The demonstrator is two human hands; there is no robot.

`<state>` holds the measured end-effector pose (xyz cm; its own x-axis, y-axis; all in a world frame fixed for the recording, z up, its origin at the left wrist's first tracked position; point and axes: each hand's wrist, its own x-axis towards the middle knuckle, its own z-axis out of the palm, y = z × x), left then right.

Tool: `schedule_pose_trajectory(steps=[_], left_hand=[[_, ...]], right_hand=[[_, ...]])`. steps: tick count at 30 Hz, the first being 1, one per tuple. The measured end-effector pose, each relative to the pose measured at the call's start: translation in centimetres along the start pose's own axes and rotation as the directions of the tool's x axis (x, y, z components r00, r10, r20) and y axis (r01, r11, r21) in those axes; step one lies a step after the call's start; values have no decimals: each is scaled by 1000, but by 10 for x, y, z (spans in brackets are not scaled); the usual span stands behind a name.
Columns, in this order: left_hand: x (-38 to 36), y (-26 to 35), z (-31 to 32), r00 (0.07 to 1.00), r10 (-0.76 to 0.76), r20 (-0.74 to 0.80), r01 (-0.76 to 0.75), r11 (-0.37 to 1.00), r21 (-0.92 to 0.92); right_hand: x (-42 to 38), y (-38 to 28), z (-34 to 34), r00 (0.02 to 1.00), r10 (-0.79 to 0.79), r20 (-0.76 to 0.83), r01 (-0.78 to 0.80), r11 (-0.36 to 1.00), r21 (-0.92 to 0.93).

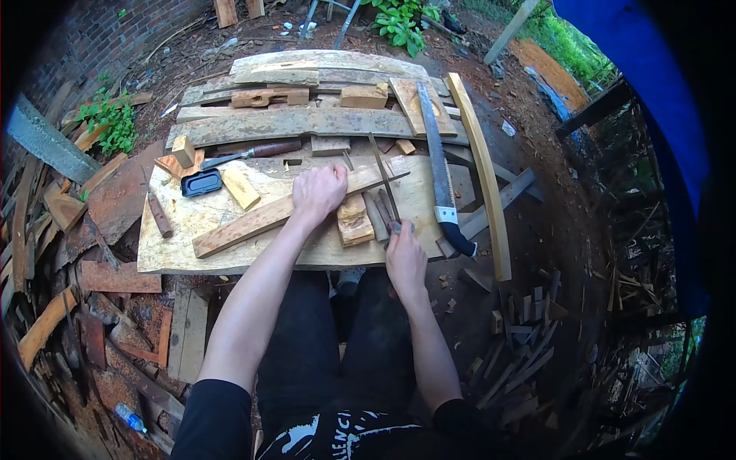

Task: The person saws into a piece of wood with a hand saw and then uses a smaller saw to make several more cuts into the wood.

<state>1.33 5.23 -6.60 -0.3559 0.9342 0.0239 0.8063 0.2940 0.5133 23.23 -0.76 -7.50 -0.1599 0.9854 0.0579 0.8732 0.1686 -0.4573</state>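
Observation:
My left hand [320, 192] is closed over a long wooden strip [249, 226], pressing it from above. The strip lies slanted across a thick pale plank [172, 257] and passes over a small wood block [355, 222]. My right hand [406, 261] is wrapped round the near end of a long, narrow dark blade [381, 165], which points away from me and crosses the strip's far right end. Its grip is mostly hidden by my fingers. A handsaw [438, 161] with a black and white handle lies to the right.
A chisel-like tool [253, 152], a black tray [201, 182], and a yellowish block [241, 189] lie left of my hands. A wood-handled pointed tool [159, 215] rests at the plank's left. Curved timber [483, 176] flanks the right side; scrap wood [529, 330] litters the ground.

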Motion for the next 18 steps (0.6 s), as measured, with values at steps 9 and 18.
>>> schedule_pose_trajectory(steps=[9, 18], left_hand=[[-1, 1, 1, 1000, 0, -12, 0, 1000, 2], [-1, 1, 1, 1000, -14, -20, 14, 1000, 0]], right_hand=[[29, -8, 5, 994, -84, -67, 83, 996, -16], [72, -36, 8, 988, -137, -70, 130, 987, -95]])
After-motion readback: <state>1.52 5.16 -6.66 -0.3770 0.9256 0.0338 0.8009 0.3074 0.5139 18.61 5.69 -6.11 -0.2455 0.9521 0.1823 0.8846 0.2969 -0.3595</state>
